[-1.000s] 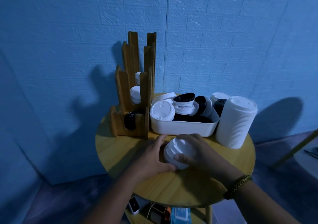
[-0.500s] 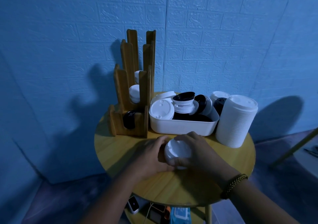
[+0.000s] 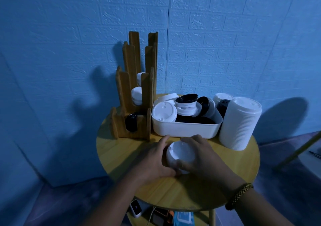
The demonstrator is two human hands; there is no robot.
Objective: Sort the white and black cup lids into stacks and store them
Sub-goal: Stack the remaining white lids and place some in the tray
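Our left hand and right hand both clasp a white lid stack mid-tabletop. Uneven squeezing could skew it, spilling lids toward the front edge.

Dim, blue-tinted room; small round counter stands close to a brick-textured wall.
Wall: blue, embossed brick pattern, one vertical seam running down behind the counter. Dark, soft-edged shadows fall on it left and right. Counter: round, yellowish wood, pale leg, lower shelf holding small gadgets, too dark to identify. Floor: greyish-purple. Slanted yellowish pole at the right edge.
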